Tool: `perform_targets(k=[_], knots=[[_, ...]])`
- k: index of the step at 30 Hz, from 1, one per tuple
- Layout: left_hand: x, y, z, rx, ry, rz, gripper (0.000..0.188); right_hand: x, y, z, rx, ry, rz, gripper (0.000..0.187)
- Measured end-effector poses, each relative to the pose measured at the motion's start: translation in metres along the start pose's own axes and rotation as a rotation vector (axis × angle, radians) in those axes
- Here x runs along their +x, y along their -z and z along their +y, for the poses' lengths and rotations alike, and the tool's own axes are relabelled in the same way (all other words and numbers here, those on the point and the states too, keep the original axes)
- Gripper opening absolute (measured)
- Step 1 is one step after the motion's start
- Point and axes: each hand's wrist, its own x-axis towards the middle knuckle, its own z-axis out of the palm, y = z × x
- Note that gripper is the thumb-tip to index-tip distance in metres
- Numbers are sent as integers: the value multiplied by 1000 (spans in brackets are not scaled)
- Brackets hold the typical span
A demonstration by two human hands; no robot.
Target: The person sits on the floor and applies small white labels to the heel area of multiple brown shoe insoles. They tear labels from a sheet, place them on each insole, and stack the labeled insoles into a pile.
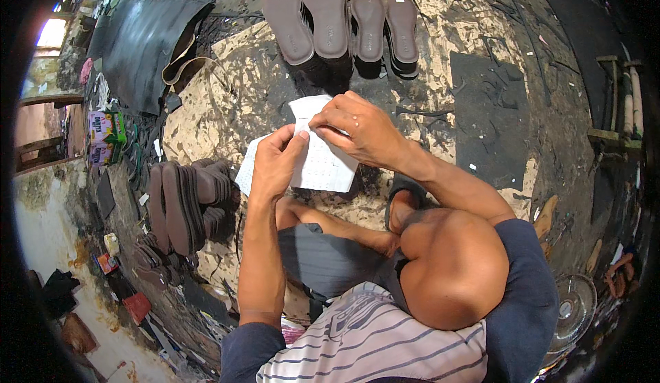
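My left hand grips a white sticker sheet along its left side, thumb on top. Rows of small round marks cover the paper, and part of it fans out behind my left wrist. At the sheet's upper part, the fingers of my right hand are pinched together; what is between the fingertips is too small to tell. A small white dot shows on one right finger. Beyond my hands stand stacks of brown shoe soles, the top ones bearing small white stickers.
More brown soles are stacked on edge at my left. A black sheet lies on the stained tan floor covering at right. Dark rolled sheeting is at far left. A round metal fan-like object sits at lower right. My bent knee rises nearby.
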Motion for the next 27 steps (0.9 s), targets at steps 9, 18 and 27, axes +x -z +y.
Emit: perform_targets(k=[9, 18, 27], knots=[[-1, -3, 3, 214, -143, 22, 23, 0, -5, 1, -16, -52, 21, 20], [-1, -9, 0, 270, -215, 79, 23, 1, -6, 5, 57, -121, 24, 16], [-2, -9, 4, 214, -150, 66, 26, 1, -7, 2, -67, -3, 79, 14]])
